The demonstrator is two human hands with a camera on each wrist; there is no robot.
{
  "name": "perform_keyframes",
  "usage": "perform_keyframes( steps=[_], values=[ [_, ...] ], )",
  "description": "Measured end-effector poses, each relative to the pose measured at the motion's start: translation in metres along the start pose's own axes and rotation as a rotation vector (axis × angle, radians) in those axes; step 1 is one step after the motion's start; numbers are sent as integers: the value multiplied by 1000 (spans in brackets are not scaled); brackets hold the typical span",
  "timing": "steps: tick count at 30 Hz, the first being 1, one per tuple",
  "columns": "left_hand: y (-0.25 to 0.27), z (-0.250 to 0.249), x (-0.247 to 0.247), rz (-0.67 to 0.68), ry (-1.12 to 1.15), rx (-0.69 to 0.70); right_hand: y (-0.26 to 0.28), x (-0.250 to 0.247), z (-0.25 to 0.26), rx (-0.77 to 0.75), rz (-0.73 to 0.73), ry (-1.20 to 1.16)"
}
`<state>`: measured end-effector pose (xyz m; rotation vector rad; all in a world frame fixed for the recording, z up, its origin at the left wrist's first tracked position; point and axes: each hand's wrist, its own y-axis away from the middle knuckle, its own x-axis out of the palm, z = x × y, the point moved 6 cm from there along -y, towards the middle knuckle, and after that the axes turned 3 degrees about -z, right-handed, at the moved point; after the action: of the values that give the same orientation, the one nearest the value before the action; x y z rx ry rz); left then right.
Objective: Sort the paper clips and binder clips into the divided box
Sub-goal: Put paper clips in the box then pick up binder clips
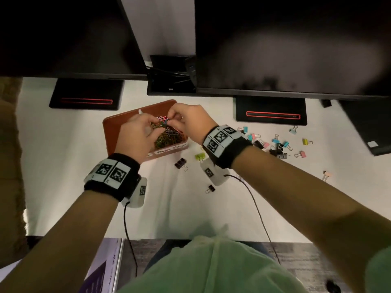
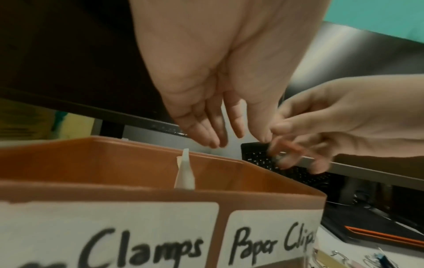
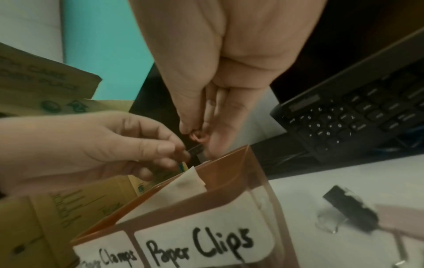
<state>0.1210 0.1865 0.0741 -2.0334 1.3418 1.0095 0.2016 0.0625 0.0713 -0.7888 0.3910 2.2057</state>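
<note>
A brown divided box [image 1: 114, 127] stands mid-table, labelled "Clamps" on the left and "Paper Clips" on the right. A heap of coloured paper clips [image 1: 167, 141] lies in its right compartment. Both hands meet just above that heap. My left hand [image 1: 157, 129] and right hand [image 1: 172, 121] each pinch part of a tangled bunch of paper clips [image 1: 164, 120]. In the right wrist view my right hand [image 3: 197, 134] pinches a pink clip [image 3: 199, 138], and the left hand's fingers [image 3: 160, 148] pinch a dark piece beside it. A white divider [image 2: 184, 172] splits the box [image 2: 275, 194].
Several binder clips [image 1: 275, 144] lie scattered to the right of the box, with black ones [image 1: 181, 163] and a green one [image 1: 200, 156] nearer it. Two monitors on stands [image 1: 270, 113] rise behind. A keyboard [image 3: 355, 112] sits behind the box. Wrist cables hang toward the table's front edge.
</note>
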Motion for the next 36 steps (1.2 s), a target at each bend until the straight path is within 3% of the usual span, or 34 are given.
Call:
perform_keyframes(
  steps=[3,7,11,14,19,24,30,36],
  values=[
    [16,-19,-11,-62,2,210,1,-2,-5,24,-78,50],
    [56,-16,20,147,86,356,35,-15,-41,51,-171,118],
    [78,15,83,436,-63,339,71,18,-86,140,152,263],
    [77,31,110,548,-160,267,84,47,-95,118,379,386],
    [65,40,118,472,-127,245,86,56,-93,159,356,387],
    [66,46,115,496,12,139,83,45,-98,169,322,270],
    [68,40,95,452,108,57,39,-5,-83,129,65,166],
    [69,28,74,453,214,29,-15,19,-111,335,286,340]
  ],
)
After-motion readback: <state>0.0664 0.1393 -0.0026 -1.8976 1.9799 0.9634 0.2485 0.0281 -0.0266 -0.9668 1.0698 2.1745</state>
